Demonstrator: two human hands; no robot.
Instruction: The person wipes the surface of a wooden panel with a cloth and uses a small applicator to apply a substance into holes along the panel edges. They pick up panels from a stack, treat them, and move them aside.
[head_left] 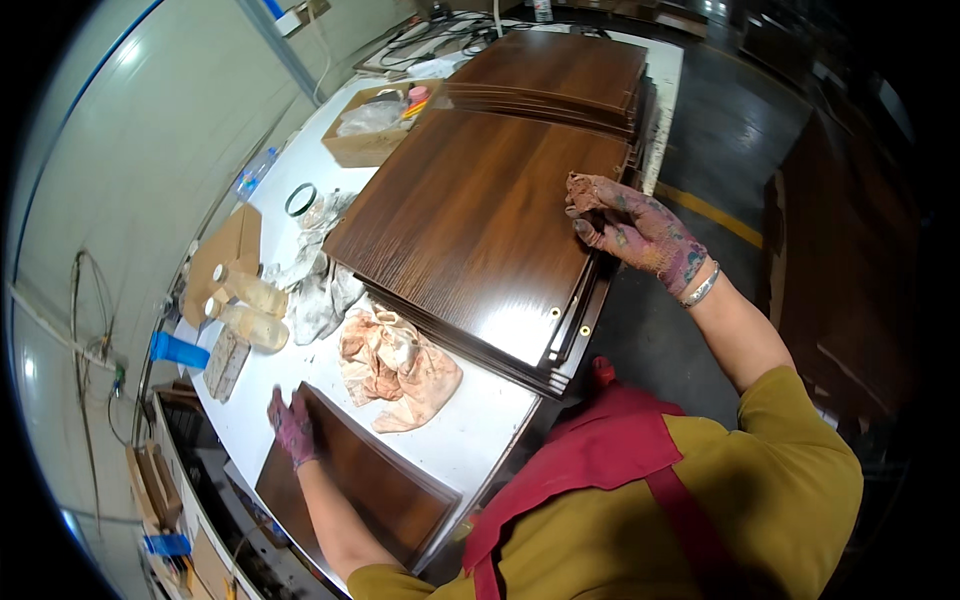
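In the head view, the left hand (292, 430) is low on the left, at the edge of a narrow dark brown wood panel (385, 485), which lies flat on the white bench (485, 430) near the person. Its fingers are slightly apart, but I cannot tell whether they grip this panel or only rest on it. The right hand (640, 228) is bent, and its thumb and fingers pinch a crumpled reddish-brown wad (588, 192). This wad is over the right edge of a stack of large wood panels (485, 205); I cannot tell whether it touches the top one. Both hands carry purple and dark stains up to the wrist. Beside the narrow panel, between it and the stack, lies a pinkish, brown-stained cloth (395, 365). Farther to the left are a greyish rag (322, 300), two bottles (250, 308) with white caps and pale liquid, and a blue cup (180, 350). Behind these stand a glass jar (306, 207) and an open cardboard box (360, 152), and at the far end of the bench is a second panel stack (555, 68).
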